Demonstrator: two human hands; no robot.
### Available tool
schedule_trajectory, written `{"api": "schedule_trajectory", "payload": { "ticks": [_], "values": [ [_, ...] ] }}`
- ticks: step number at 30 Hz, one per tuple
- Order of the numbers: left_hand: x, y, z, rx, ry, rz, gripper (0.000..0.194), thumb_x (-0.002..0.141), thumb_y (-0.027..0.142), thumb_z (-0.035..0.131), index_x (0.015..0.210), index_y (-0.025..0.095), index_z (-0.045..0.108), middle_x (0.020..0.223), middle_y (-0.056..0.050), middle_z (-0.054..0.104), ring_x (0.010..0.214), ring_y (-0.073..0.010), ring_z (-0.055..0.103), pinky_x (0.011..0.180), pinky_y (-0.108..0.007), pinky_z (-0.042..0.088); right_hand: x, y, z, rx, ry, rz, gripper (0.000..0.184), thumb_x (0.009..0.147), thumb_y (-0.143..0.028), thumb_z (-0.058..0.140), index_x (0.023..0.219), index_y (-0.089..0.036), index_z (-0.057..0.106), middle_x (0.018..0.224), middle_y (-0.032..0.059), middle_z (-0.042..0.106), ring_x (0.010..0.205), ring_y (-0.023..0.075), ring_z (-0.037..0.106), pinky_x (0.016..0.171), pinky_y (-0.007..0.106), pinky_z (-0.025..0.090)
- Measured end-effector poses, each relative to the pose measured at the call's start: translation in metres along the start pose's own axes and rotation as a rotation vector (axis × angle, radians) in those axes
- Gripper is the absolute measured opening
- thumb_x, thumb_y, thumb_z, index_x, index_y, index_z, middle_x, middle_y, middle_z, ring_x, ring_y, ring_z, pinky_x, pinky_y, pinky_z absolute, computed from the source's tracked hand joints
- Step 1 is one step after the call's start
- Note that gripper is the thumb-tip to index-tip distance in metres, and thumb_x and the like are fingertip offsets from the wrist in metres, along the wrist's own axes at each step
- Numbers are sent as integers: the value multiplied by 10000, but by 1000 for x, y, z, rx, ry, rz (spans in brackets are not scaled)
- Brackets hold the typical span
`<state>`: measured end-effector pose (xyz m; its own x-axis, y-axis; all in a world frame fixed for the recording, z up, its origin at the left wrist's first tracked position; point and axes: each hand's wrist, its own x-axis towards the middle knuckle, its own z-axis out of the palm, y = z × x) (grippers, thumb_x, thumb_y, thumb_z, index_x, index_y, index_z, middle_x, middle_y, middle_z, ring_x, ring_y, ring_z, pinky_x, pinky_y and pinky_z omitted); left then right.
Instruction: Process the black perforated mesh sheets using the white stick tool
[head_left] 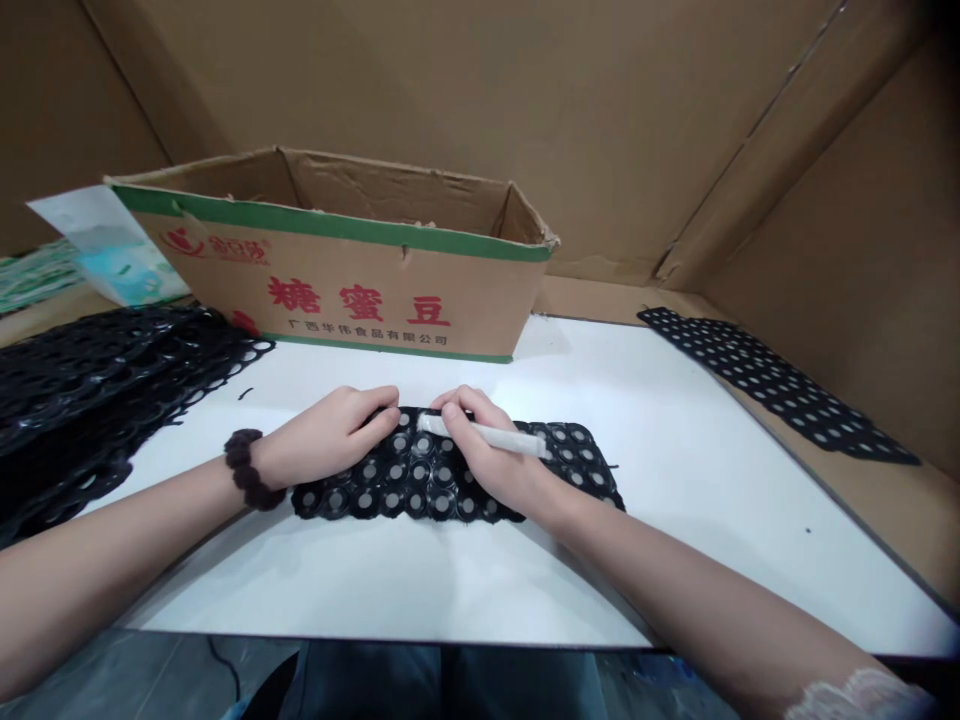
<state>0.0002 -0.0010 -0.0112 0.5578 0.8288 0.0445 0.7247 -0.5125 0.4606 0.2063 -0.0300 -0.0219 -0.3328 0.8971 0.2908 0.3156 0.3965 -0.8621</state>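
A small work shop w/ cardboard walls (465,90): white table (420,580), food box (337,270) at 12 o'clock, pile of black holed sheets (97,380) at 9 o'clock.

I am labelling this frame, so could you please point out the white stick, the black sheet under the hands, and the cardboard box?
white stick (499,436): head view, middle of its shaft.
black sheet (420,490): head view, lower middle rows.
cardboard box (360,300): head view, printed front wall.

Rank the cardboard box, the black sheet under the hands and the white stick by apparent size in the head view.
1. cardboard box, largest.
2. black sheet, partly covered by both hands.
3. white stick, held in the right hand, smallest.
The sheet lies nearer the camera, yet the box looks larger.
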Motion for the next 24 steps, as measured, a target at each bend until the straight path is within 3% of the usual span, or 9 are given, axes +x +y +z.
{"api": "schedule_trajectory", "payload": {
  "ticks": [5, 13, 20, 24],
  "values": [
    [-1, 7, -1, 24, -51, 41, 308, 913, 346, 321, 651, 197, 385, 532, 41, 437, 519, -127, 420, 562, -256, 293, 0, 4, 5, -87, -7, -52, 197, 934, -319, 389, 811, -219, 506, 895, 11, 575, 927, 168, 510, 863, 313, 380],
    [-13, 19, 1, 8, 46, 127, 266, 903, 305, 332, 662, 196, 360, 535, 50, 394, 490, -107, 373, 538, -242, 277, 4, 0, 7, -259, -26, -134, 231, 928, -268, 365, 734, -217, 478, 771, 17, 523, 822, 181, 452, 799, 317, 369],
    [0, 7, -6, -152, 83, 11, 331, 880, 369, 352, 606, 185, 382, 570, 37, 396, 564, -121, 396, 562, -240, 306, 10, 4, -2, 188, 79, 149, 295, 867, -266, 403, 661, -192, 601, 656, -6, 567, 753, 172, 548, 790, 306, 391],
    [2, 3, -5, -245, 52, -22, 331, 868, 376, 363, 603, 180, 389, 598, 36, 405, 599, -122, 408, 579, -233, 326, 11, 3, -4, 261, 76, 187, 283, 837, -234, 411, 674, -185, 638, 620, -14, 577, 738, 169, 558, 786, 291, 390]
  ]
}}
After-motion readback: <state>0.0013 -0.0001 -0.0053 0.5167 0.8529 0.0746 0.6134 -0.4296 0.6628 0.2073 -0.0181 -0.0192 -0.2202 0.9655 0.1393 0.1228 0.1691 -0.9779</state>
